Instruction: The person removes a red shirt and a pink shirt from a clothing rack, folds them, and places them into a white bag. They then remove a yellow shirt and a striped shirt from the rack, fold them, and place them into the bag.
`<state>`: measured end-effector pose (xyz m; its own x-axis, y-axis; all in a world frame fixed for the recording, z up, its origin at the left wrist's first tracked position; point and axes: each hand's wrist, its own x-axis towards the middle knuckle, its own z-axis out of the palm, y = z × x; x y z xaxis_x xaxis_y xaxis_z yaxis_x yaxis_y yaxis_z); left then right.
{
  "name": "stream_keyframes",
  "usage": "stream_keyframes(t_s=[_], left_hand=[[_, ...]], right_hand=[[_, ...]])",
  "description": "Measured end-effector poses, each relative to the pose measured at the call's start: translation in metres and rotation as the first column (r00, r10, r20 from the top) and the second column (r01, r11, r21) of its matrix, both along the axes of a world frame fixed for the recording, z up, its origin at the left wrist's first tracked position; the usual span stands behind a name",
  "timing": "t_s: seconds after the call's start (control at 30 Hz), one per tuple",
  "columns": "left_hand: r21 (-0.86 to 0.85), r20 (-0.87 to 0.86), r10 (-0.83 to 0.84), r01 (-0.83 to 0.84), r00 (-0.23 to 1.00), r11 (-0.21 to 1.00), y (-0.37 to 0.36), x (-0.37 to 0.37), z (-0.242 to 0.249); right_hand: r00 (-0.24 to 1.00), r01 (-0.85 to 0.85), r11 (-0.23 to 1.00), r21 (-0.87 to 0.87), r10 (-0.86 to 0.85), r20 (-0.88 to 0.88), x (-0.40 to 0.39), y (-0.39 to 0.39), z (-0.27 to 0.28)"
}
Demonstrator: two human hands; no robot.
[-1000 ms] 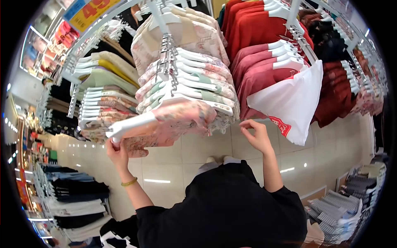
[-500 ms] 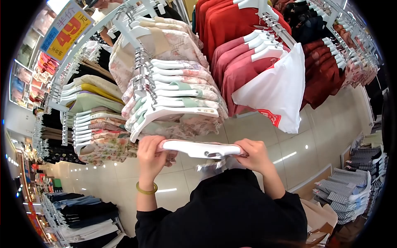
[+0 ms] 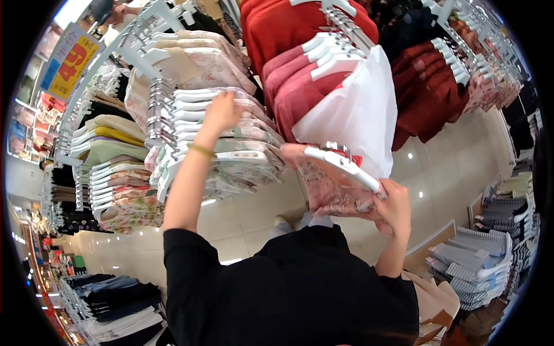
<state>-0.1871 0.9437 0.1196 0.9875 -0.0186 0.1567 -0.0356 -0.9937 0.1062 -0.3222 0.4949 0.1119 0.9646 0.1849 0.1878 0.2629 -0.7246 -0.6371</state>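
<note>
My right hand point(image 3: 395, 205) is closed round one end of a white hanger point(image 3: 346, 167) that bears a pink patterned garment point(image 3: 332, 187). The hanger slants down to the right, in front of the white bag with red print point(image 3: 360, 109). Reaching forward, my left hand point(image 3: 224, 111) is over the row of floral tops point(image 3: 248, 151) on white hangers. Its fingers are blurred against the hangers, and whether they grip anything is unclear. A yellowish bangle point(image 3: 201, 151) is round my left wrist.
Pink tops point(image 3: 297, 106) and red tops point(image 3: 274, 34) hang beyond the floral ones. A price sign point(image 3: 70, 62) stands upper left. Dark trousers point(image 3: 118, 294) hang lower left, striped clothes point(image 3: 467, 259) lower right. Part of another person point(image 3: 124, 12) shows at the top left.
My left hand has let go of the hanger and moved forward to the floral row. My right hand has carried the pink garment to the right, turning it. The view has shifted slightly.
</note>
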Motion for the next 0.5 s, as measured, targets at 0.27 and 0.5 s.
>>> stream_keyframes(t_s=[0.27, 0.5], left_hand=[[0.210, -0.089, 0.176, -0.154, 0.980, 0.966, 0.032, 0.061, -0.039], [0.224, -0.092, 0.172, -0.148, 0.981, 0.963, 0.027, 0.043, -0.025]], right_hand=[[0.992, 0.065, 0.986, 0.152, -0.047, -0.116, 0.022, 0.001, -0.019], [0.999, 0.034, 0.986, 0.160, -0.037, 0.016, 0.039, 0.017, -0.034]])
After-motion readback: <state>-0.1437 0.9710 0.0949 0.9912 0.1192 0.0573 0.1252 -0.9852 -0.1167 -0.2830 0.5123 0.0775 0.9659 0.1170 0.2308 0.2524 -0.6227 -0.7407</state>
